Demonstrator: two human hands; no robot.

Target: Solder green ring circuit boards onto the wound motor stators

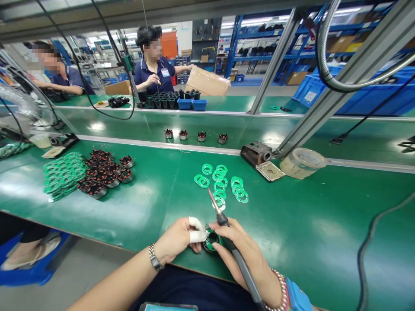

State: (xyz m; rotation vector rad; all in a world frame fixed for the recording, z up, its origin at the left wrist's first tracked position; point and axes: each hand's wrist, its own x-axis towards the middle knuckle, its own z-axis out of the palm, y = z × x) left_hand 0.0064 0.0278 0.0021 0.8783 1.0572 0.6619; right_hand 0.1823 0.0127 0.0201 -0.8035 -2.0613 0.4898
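My left hand (pixel 177 239), with white covers on its thumb and a finger, grips the left side of a motor stator (pixel 207 249) near the table's front edge. On top of the stator lies a green ring-shaped circuit board (pixel 210 247). A soldering iron (pixel 241 265) is held in my right hand (pixel 254 255), its tip pointing up and away, clear of the stator. The thumb and forefinger of that hand also touch the board's right side. Beyond my hands lie several loose green ring boards (pixel 220 182), some overlapping.
Stators (pixel 105 170) are heaped at left beside stacked green boards (pixel 63 175). A soldering stand (pixel 257 153) and a plastic tub (pixel 303 163) sit at right. Several stators (pixel 201 137) stand on the strip beyond the rail. Two co-workers (pixel 154 65) sit across. A cable (pixel 363 255) hangs right.
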